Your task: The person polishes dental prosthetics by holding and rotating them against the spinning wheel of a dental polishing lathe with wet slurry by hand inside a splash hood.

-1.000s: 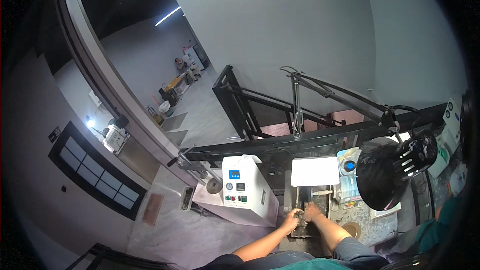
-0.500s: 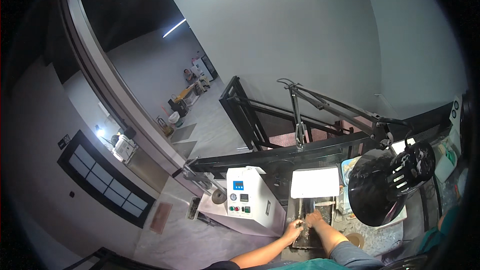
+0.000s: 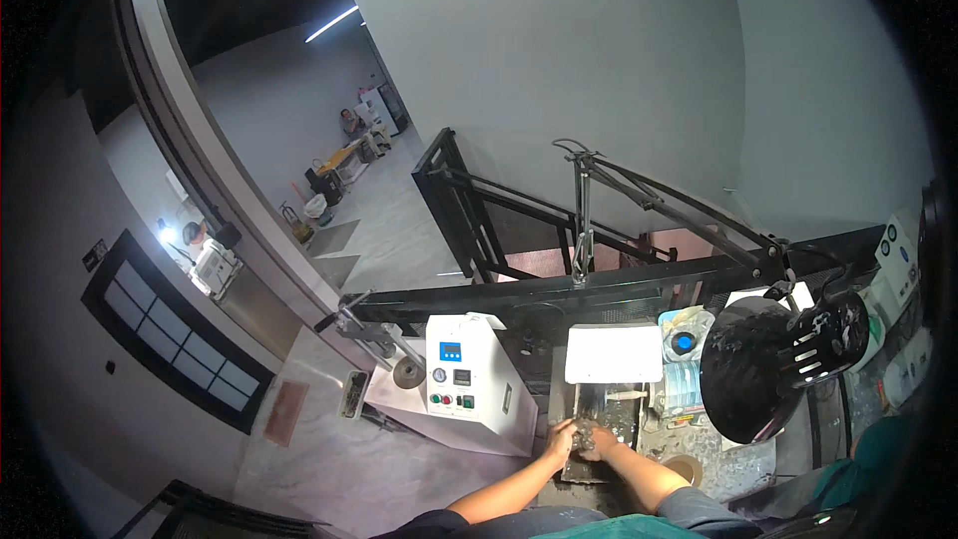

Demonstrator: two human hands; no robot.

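Observation:
My left hand (image 3: 562, 441) and my right hand (image 3: 599, 443) are close together over a dark, wet-looking shallow tray (image 3: 627, 431). Between them is a small greyish, muddy-looking lump (image 3: 582, 435), and the fingers of both hands are closed around it. What the lump is cannot be made out at this size. Beyond the hands, a light wooden stick or handle (image 3: 627, 395) lies across the tray, and a white panel (image 3: 614, 353) stands at its far end.
On the left stands a white machine (image 3: 469, 379) with buttons and a blue display. A black lamp (image 3: 753, 369) on a jointed arm hangs to the right. Near it are clear packages (image 3: 684, 384) and a round tan disc (image 3: 685, 469). Behind runs a black railing (image 3: 499, 296).
My view has turned slightly, so the scene sits shifted left. My hands have come closer together, and the greyish lump now shows between them.

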